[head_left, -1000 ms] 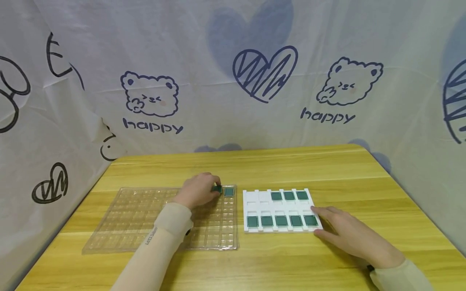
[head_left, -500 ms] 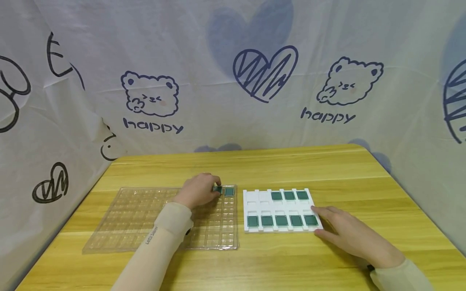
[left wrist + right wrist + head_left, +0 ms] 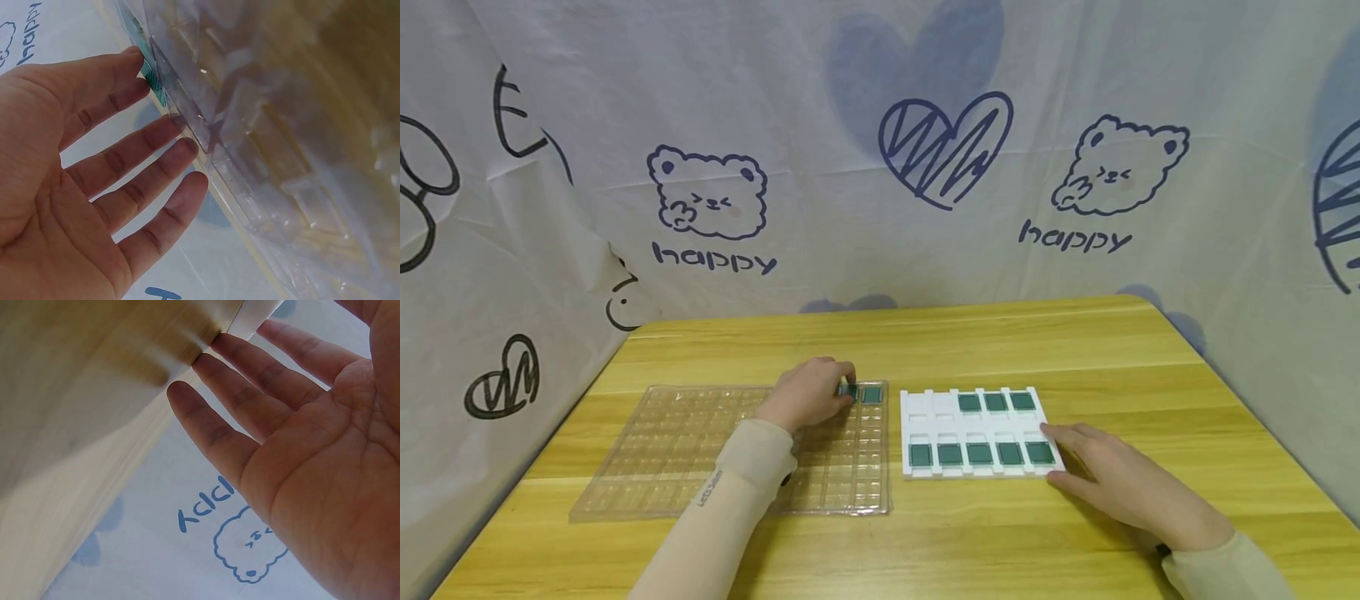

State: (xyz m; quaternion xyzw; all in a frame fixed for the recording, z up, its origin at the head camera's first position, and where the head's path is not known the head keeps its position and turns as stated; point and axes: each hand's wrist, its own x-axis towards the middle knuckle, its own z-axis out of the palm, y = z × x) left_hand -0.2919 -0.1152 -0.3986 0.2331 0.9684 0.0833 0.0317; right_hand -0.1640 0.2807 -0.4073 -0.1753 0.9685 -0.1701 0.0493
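Observation:
My left hand [image 3: 808, 393] is at the far right part of a clear plastic tray [image 3: 647, 450]. Thumb and index finger pinch a green square chip [image 3: 852, 393], which lies in or at a far-row pocket; the fingers partly cover it. In the left wrist view, the chip [image 3: 154, 84] shows at the thumb and index fingertips, while the other fingers are spread. Just right of it, another green chip [image 3: 872, 395] sits in the corner pocket. My right hand [image 3: 1127, 479] rests with relaxed fingers against the right edge of a white tray [image 3: 958, 427].
The white tray has three chips [image 3: 996, 402] at the right of its far row and several chips [image 3: 979, 455] along its near row. Both trays lie side by side on a wooden table [image 3: 970, 550]. A printed cloth [image 3: 835, 225] hangs behind the table.
The chip at my left fingertips has gone from tilted to lying flatter, a little nearer the corner chip. My right hand and the white tray stay put.

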